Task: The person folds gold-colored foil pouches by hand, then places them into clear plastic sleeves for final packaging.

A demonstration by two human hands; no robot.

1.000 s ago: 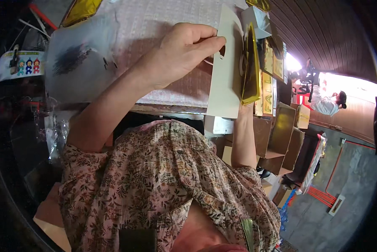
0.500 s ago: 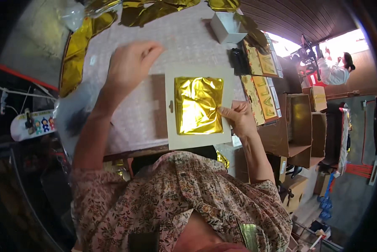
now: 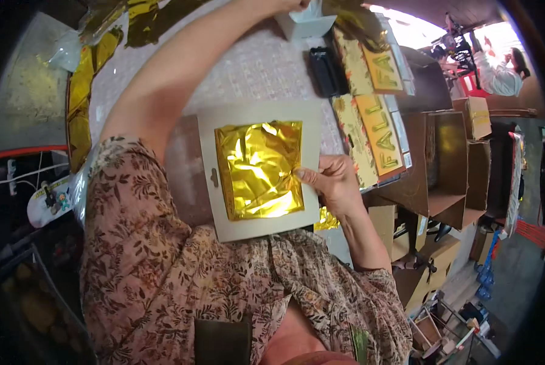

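My right hand pinches the right edge of a pale card with a hang hole, the thumb on top of a flat folded gold foil packet. The foil lies against the card, which is tilted slightly and held just in front of my chest. Stretched far across the table, my left hand is at a small white open box. The upper edge of the picture cuts this hand off, so its fingers and anything in them are hidden.
A black oblong object lies beside printed packages on the right of the table. Beyond them stand open cardboard boxes. Gold foil lines the table's left edge. Another person is at the far right.
My left hand has swung forward and right, from above the table to the white box. The card and foil packet in my right hand have come closer to my chest and shifted left.
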